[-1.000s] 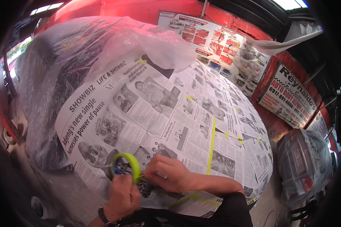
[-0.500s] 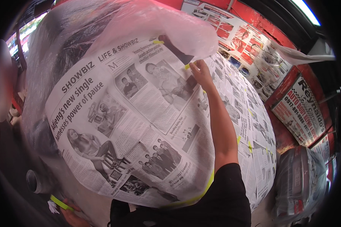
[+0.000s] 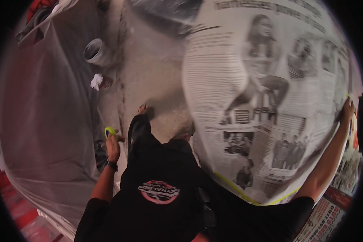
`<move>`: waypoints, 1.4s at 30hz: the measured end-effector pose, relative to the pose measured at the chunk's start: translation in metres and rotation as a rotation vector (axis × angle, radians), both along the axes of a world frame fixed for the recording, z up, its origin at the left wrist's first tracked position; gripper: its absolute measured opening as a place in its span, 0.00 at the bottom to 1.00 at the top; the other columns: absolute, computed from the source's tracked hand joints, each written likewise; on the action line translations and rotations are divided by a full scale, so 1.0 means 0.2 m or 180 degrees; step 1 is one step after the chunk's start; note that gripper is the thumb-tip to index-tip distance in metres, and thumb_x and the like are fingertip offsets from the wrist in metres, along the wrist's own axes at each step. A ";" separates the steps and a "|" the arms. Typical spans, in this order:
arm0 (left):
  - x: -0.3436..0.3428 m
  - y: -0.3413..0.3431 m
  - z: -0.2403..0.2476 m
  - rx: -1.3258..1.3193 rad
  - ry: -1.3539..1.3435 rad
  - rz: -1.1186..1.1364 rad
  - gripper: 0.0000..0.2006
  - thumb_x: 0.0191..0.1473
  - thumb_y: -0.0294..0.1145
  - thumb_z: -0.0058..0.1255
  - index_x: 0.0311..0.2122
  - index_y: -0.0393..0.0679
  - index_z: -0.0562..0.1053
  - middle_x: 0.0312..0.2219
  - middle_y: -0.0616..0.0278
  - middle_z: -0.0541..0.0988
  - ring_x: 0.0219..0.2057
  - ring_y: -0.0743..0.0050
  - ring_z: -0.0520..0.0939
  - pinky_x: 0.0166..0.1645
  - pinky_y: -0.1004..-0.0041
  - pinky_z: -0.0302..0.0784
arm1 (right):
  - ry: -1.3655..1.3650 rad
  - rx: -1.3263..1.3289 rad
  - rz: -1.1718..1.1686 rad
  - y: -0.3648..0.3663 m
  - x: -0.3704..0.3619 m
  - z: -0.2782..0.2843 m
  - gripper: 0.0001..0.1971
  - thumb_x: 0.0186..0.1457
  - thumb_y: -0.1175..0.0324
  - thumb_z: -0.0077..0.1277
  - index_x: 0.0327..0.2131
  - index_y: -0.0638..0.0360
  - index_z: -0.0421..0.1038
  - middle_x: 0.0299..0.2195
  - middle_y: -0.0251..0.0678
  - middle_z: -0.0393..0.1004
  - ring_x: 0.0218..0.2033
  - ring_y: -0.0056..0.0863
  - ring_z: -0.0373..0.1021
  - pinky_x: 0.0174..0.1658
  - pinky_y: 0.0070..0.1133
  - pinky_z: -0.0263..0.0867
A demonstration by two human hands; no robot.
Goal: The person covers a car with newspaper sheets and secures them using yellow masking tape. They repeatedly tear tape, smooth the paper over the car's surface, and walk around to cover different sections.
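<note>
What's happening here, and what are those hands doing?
Someone in a black shirt has their two hands spread wide apart. The left hand holds a yellow-green tape roll, away from the newspaper. The right hand is over at the newspaper's right edge, next to a bit of yellow. A yellow-green strip runs along the newspaper's near edge. A bucket is off to the left.

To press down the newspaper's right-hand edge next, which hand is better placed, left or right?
Probably the right hand: it is at the right-hand edge of the newspaper, while the left hand is off to the other side, away from the paper, holding the yellow-green tape roll.
</note>
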State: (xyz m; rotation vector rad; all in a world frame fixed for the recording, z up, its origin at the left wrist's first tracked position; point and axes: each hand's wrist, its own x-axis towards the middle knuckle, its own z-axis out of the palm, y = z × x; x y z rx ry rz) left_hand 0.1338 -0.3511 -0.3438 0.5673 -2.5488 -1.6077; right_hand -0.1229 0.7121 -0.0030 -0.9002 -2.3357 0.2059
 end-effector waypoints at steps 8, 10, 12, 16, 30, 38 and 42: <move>-0.16 -0.07 0.08 0.0183 -0.0394 0.0532 0.24 0.65 0.42 0.28 0.50 0.30 0.68 0.28 0.55 0.82 0.33 0.70 0.80 0.46 0.70 0.71 | -0.0502 -0.0606 0.1805 -0.96 0.50 0.04 0.31 0.67 0.51 0.32 0.64 0.64 0.53 0.65 0.42 0.54 0.66 0.33 0.50 0.67 0.27 0.43; -0.29 -0.10 0.09 0.0881 -0.0562 0.0395 0.24 0.67 0.43 0.28 0.50 0.32 0.68 0.30 0.54 0.82 0.33 0.70 0.80 0.44 0.72 0.72 | -0.0140 -0.1089 0.1333 -1.95 0.63 0.23 0.29 0.68 0.53 0.32 0.62 0.66 0.56 0.62 0.41 0.59 0.65 0.29 0.52 0.66 0.27 0.46; -0.47 -0.10 0.14 0.1290 -0.0682 0.0010 0.24 0.68 0.44 0.28 0.50 0.32 0.68 0.31 0.54 0.82 0.33 0.72 0.80 0.42 0.74 0.73 | -0.0514 -0.0092 0.1173 -2.15 0.85 0.36 0.27 0.68 0.54 0.34 0.58 0.69 0.61 0.58 0.46 0.64 0.64 0.32 0.55 0.64 0.30 0.53; -0.85 -0.04 0.37 0.1581 -0.0482 -0.1196 0.21 0.67 0.41 0.32 0.51 0.32 0.68 0.33 0.54 0.82 0.31 0.73 0.80 0.41 0.73 0.74 | 0.0107 -0.0720 0.1814 -2.89 1.10 0.15 0.20 0.60 0.62 0.44 0.51 0.66 0.67 0.51 0.45 0.69 0.54 0.35 0.64 0.55 0.31 0.60; -1.27 -0.08 0.73 0.0856 -0.0064 -0.4196 0.10 0.53 0.25 0.48 0.41 0.35 0.67 0.21 0.42 0.74 0.26 0.38 0.76 0.29 0.55 0.67 | 0.0238 -0.1667 0.1921 -4.81 0.45 -0.84 0.11 0.48 0.80 0.57 0.38 0.64 0.72 0.37 0.42 0.70 0.33 0.37 0.71 0.33 0.26 0.69; -1.21 -0.13 0.76 0.0686 0.0278 -0.4604 0.10 0.53 0.23 0.47 0.41 0.35 0.67 0.25 0.39 0.75 0.30 0.33 0.76 0.31 0.52 0.67 | 0.0586 -0.1437 0.1339 -4.98 0.57 -0.83 0.08 0.49 0.80 0.54 0.34 0.63 0.69 0.33 0.42 0.70 0.31 0.41 0.71 0.32 0.28 0.68; -1.15 -0.12 0.71 0.0540 0.0446 -0.4822 0.11 0.54 0.22 0.46 0.44 0.36 0.68 0.26 0.45 0.77 0.27 0.47 0.79 0.30 0.61 0.71 | 0.0602 -0.1659 0.1076 -5.00 0.67 -0.89 0.12 0.48 0.83 0.54 0.38 0.65 0.69 0.33 0.42 0.70 0.33 0.36 0.70 0.33 0.25 0.68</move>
